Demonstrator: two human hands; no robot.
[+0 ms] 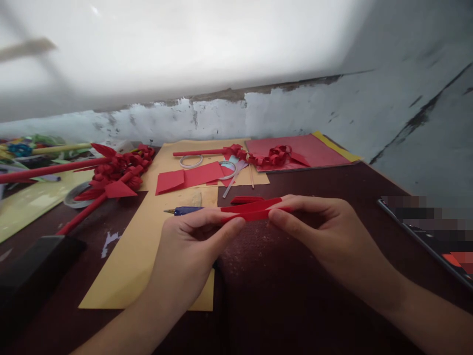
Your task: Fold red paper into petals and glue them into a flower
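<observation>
Fingers (203,218) of the left hand (188,252) and right hand (332,234) are pinched closed, and a red paper strip (256,212) is gripped by them on both sides, probably so that it is kept straight and level. It is held above the worktop (266,301), near another red piece (247,200). A blue pen (186,211) is seen beyond the left hand, perhaps placed for easy reach
</observation>
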